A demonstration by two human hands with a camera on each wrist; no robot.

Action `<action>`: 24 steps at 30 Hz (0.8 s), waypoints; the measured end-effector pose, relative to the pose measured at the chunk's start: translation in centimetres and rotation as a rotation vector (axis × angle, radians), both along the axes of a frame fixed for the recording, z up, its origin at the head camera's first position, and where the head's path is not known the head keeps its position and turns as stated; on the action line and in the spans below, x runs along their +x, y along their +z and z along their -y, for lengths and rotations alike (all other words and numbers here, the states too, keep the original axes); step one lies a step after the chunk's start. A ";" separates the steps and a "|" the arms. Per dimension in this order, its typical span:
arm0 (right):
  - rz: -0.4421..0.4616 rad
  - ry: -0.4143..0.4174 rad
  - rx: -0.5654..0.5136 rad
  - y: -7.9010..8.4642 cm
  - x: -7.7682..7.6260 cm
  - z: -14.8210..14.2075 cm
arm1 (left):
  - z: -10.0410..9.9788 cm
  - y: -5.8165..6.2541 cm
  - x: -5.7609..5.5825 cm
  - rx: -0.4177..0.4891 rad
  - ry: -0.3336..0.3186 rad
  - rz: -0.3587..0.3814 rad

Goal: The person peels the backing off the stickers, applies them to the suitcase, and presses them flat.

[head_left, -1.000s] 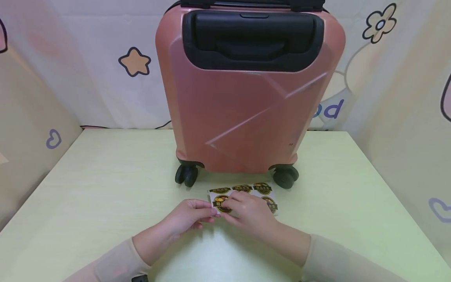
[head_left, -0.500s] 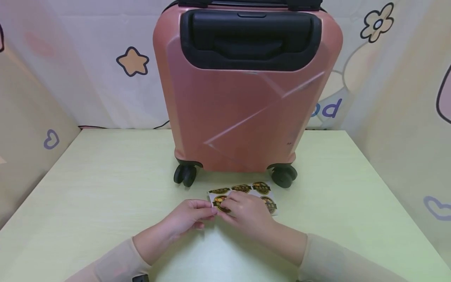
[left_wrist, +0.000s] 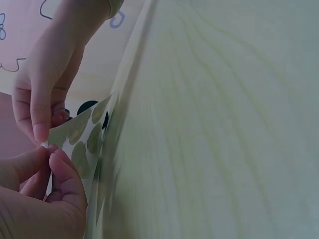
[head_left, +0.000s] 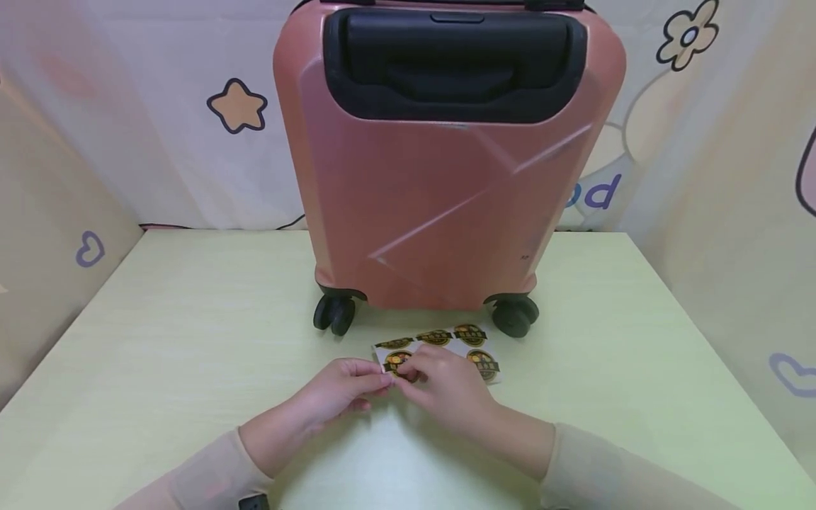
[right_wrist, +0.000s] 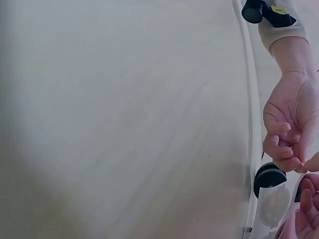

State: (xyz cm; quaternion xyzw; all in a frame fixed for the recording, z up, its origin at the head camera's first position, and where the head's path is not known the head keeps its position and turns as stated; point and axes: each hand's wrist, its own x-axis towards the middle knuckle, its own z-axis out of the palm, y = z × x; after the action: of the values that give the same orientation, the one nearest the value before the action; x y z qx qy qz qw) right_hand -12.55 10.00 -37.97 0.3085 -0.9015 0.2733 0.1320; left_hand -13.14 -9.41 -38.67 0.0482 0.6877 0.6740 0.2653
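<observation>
A white sheet of round black-and-gold stickers (head_left: 486, 363) is held slightly tilted just in front of the suitcase. At its near left corner, my left hand (head_left: 341, 389) pinches the edge between thumb and fingers. My right hand (head_left: 455, 382) reaches over the sheet from the right, its fingers curled and its thumb at that same corner, hiding some of the stickers. The left wrist view shows the sheet's back (left_wrist: 79, 137), with the sticker discs showing through. There, the thumb and fingers of the left hand (left_wrist: 45, 194) meet close below the fingertips of the right hand (left_wrist: 45, 94).
An upright pink suitcase (head_left: 433, 205) with a black handle recess (head_left: 455, 67) stands behind the sheet on black wheels (head_left: 513, 316). It rests on a pale table (head_left: 191, 312). Printed cloth (head_left: 159, 142) walls the back and sides.
Both hands stay at the sheet's near left corner, with only slight finger movement. The whole view shifts a little; the suitcase stands where it was.
</observation>
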 end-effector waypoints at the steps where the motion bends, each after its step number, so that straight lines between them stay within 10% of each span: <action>1: 0.033 -0.001 -0.022 0.1 0.0 0.0 | 0.0 0.0 0.0 -0.002 0.001 -0.003; 9: 0.204 -0.008 -0.126 0.4 -0.1 0.0 | 0.1 0.0 0.0 -0.032 0.001 -0.012; 24: 0.083 0.046 -0.178 0.2 -0.6 -0.2 | 0.7 -0.2 0.1 -0.026 0.060 -0.028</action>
State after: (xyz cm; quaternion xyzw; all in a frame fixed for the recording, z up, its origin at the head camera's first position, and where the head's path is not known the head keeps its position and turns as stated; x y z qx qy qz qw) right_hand -13.11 10.24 -37.75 0.3044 -0.8711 0.3679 0.1150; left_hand -13.05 -10.16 -38.82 0.0335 0.7013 0.6719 0.2359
